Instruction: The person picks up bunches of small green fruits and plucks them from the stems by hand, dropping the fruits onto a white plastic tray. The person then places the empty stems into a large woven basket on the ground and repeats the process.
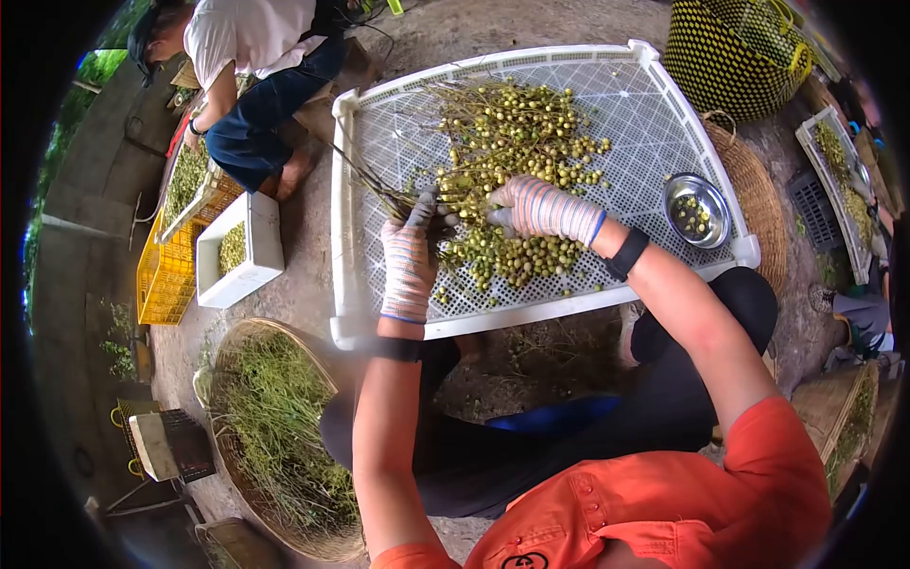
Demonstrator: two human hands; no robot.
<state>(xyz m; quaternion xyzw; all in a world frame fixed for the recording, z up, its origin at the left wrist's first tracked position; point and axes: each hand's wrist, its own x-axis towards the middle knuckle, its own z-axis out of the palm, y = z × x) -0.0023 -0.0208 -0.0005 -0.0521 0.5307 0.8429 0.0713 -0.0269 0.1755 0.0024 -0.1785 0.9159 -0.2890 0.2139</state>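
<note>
A white perforated tray (626, 123) lies before me, with a heap of small yellow-green round fruits (521, 119) on thin stems over its middle. My left hand (409, 258), in a striped glove with grey fingertips, is closed round a bunch of thin brown stems (374, 185) at the left of the heap. My right hand (550, 209), in a matching glove, has its fingers bent down among the fruits just right of the left hand. What its fingertips hold, if anything, is hidden. A steel bowl (697, 211) with a few fruits stands on the tray's right side.
A round basket of green stems (280, 427) stands at the lower left. Beyond it are a white box (240, 251) and a yellow crate (163, 275). Another person (256, 95) bends over at the upper left. A yellow-black woven basket (735, 57) is at the upper right.
</note>
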